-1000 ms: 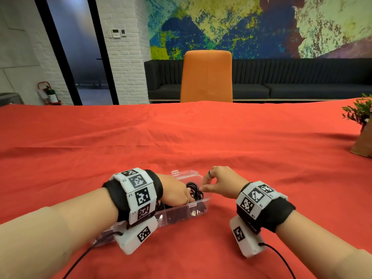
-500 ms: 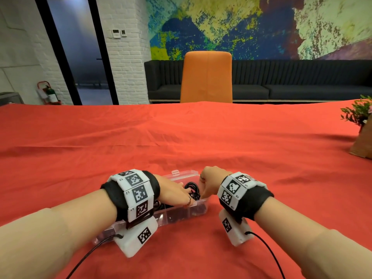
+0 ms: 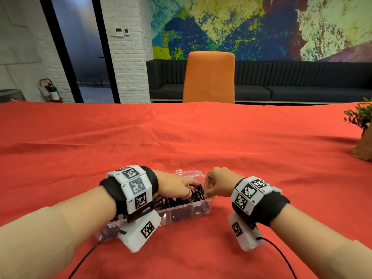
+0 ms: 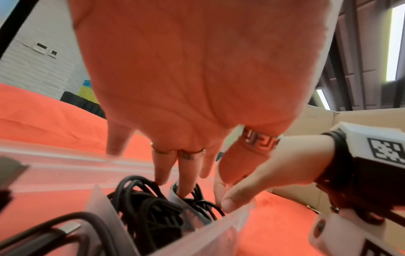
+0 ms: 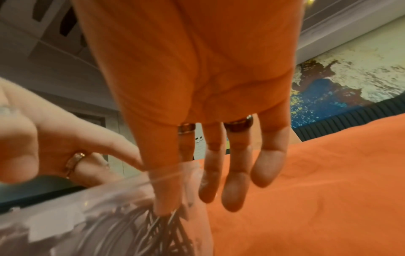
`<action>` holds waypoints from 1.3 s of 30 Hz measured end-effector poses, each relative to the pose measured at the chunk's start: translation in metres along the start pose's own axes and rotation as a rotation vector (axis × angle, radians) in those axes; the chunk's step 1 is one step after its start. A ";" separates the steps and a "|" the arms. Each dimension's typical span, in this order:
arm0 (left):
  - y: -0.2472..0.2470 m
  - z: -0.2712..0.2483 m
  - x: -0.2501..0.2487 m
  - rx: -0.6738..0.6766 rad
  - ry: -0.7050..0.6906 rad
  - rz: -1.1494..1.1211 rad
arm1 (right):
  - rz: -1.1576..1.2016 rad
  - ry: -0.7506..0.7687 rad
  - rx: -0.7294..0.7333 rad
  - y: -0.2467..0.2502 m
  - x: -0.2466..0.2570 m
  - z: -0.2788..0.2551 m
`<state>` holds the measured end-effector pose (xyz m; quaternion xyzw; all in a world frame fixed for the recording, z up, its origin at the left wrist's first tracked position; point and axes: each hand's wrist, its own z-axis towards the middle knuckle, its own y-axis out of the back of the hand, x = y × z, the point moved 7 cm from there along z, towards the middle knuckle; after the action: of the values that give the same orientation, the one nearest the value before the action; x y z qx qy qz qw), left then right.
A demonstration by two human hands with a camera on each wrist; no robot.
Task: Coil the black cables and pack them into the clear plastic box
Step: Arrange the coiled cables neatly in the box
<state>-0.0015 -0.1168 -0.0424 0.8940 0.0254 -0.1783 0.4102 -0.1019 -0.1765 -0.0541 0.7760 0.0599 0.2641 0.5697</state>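
A clear plastic box (image 3: 182, 217) lies on the red tablecloth just in front of me, its inside divided into compartments. Black cables (image 3: 198, 193) are bundled in its right end compartment (image 4: 153, 209). My left hand (image 3: 187, 195) reaches over the box and its straight fingers (image 4: 183, 188) press down into the coil. My right hand (image 3: 209, 193) is at the box's right end wall. One of its digits (image 5: 162, 199) pushes on the cables inside, seen through the plastic. Its other fingers (image 5: 232, 194) hang outside the wall, holding nothing.
The red cloth (image 3: 181, 137) spreads wide beyond the box. An orange chair (image 3: 209, 77) stands at the far table edge, with a dark sofa behind it. A potted plant (image 3: 360, 119) in brown wrapping sits at the right edge. Black cords trail from both wrist units.
My right wrist swung in toward the box half a second ago and has come back out to the right; its fingertips stayed at the box's end. The left hand kept pressing the cables.
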 end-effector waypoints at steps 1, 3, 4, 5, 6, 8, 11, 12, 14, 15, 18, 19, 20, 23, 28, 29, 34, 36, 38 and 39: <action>0.001 -0.002 0.002 -0.007 -0.007 -0.036 | 0.030 0.007 -0.013 0.001 -0.001 -0.003; 0.002 -0.006 0.005 -0.016 -0.022 -0.074 | 0.080 0.012 -0.050 0.004 -0.003 -0.006; 0.004 -0.006 0.008 -0.028 -0.033 -0.087 | 0.096 0.007 -0.073 0.004 -0.005 -0.008; 0.007 -0.007 0.011 -0.051 -0.055 -0.101 | 0.115 0.002 -0.100 0.006 -0.006 -0.009; 0.010 -0.009 0.014 -0.076 -0.079 -0.118 | 0.141 -0.001 -0.129 0.007 -0.007 -0.010; 0.017 -0.014 0.021 -0.146 -0.136 -0.150 | 0.189 -0.004 -0.194 0.010 -0.006 -0.013; 0.036 -0.031 0.041 -0.305 -0.156 -0.219 | 0.248 -0.029 -0.249 0.009 -0.007 -0.013; 0.042 -0.039 0.050 -0.362 -0.152 -0.240 | 0.283 -0.050 -0.245 0.006 -0.008 -0.011; 0.053 -0.055 0.072 -0.491 -0.118 -0.295 | 0.383 -0.112 -0.214 -0.001 -0.013 -0.007; 0.057 -0.064 0.085 -0.570 -0.087 -0.335 | 0.449 -0.150 -0.193 -0.005 -0.015 -0.006; 0.060 -0.088 0.138 -0.795 0.093 -0.443 | 0.612 -0.262 -0.133 -0.020 -0.022 -0.006; 0.054 -0.095 0.156 -0.818 0.194 -0.451 | 0.627 -0.279 -0.120 -0.023 -0.022 -0.007; 0.046 -0.100 0.171 -0.792 0.307 -0.424 | 0.624 -0.292 -0.113 -0.027 -0.023 -0.007; 0.011 -0.100 0.194 -0.556 0.483 -0.400 | 0.666 -0.313 -0.116 -0.034 -0.020 -0.009; -0.022 -0.093 0.179 -0.438 0.371 -0.763 | 0.617 -0.296 -0.197 -0.028 -0.017 -0.014; -0.020 -0.090 0.177 -0.459 0.356 -0.754 | 0.594 -0.300 -0.211 -0.025 -0.020 -0.017; -0.012 -0.067 0.154 -0.511 0.268 -0.747 | 0.643 -0.373 -0.296 -0.009 -0.056 -0.042; -0.009 -0.054 0.140 -0.518 0.224 -0.716 | 0.645 -0.422 -0.311 -0.007 -0.072 -0.055; -0.009 -0.042 0.128 -0.513 0.183 -0.675 | 0.600 -0.462 -0.275 -0.010 -0.087 -0.065; -0.009 -0.037 0.124 -0.511 0.172 -0.653 | 0.570 -0.481 -0.257 -0.012 -0.091 -0.070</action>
<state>0.1238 -0.0956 -0.0688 0.7202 0.3849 -0.2117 0.5370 -0.2106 -0.1490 -0.0814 0.7237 -0.3265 0.2277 0.5637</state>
